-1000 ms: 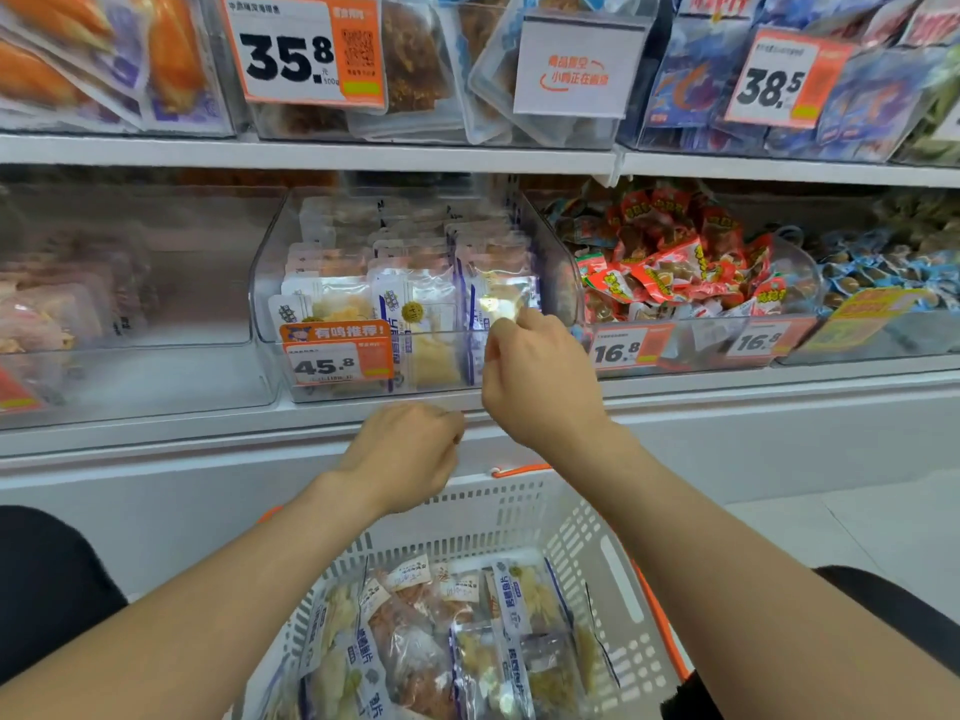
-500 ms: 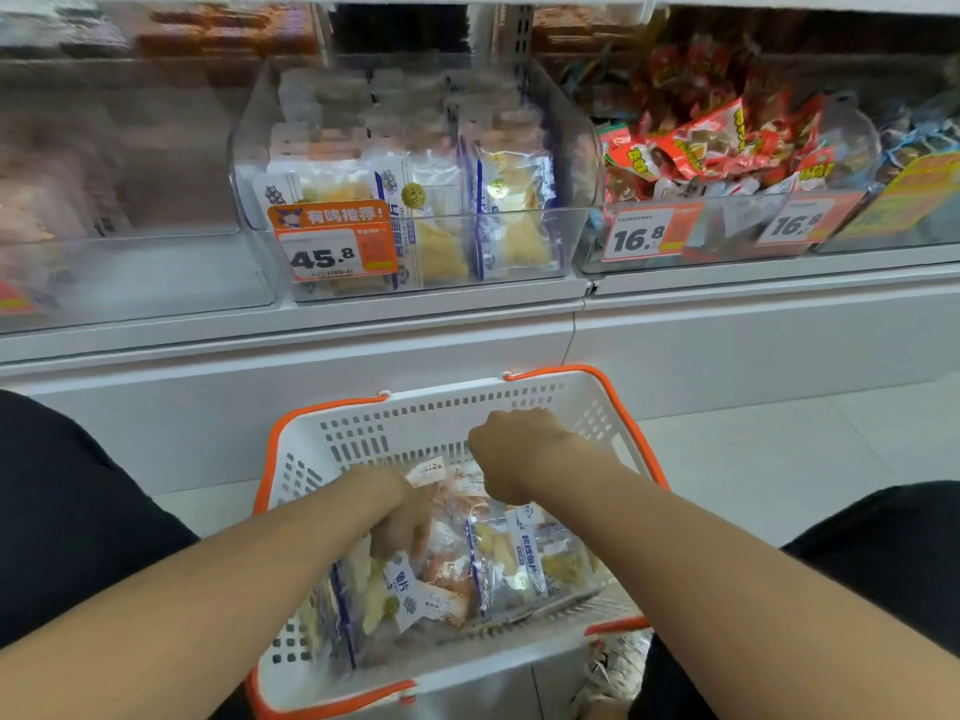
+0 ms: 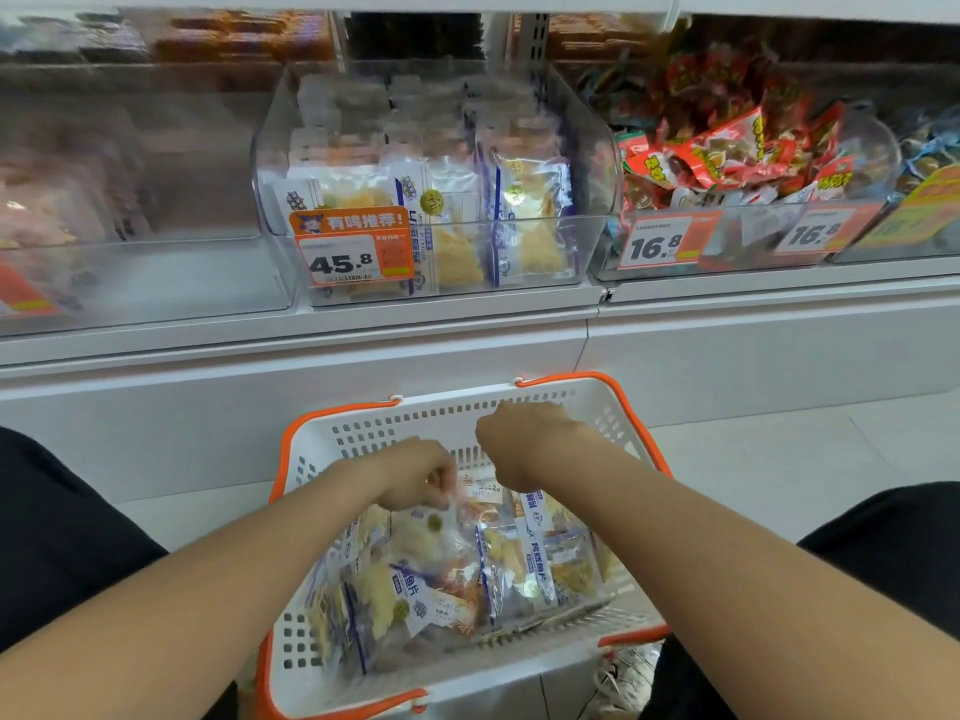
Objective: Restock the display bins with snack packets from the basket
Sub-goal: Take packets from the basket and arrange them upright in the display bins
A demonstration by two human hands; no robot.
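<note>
my left grip (image 3: 415, 475) and my right grip (image 3: 524, 444) hide their fingertips among the clear snack packets (image 3: 511, 563); the far-left clear plastic bin (image 3: 130, 283) is blurred.

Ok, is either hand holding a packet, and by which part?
The left hand pinches a clear snack packet by its top edge, inside the basket. The right hand curls its fingers down out of sight; whether it holds anything cannot be told.

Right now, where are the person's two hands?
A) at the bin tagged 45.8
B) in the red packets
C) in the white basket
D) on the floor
C: the left hand and right hand are both down inside the basket, over the snack packets.
</note>
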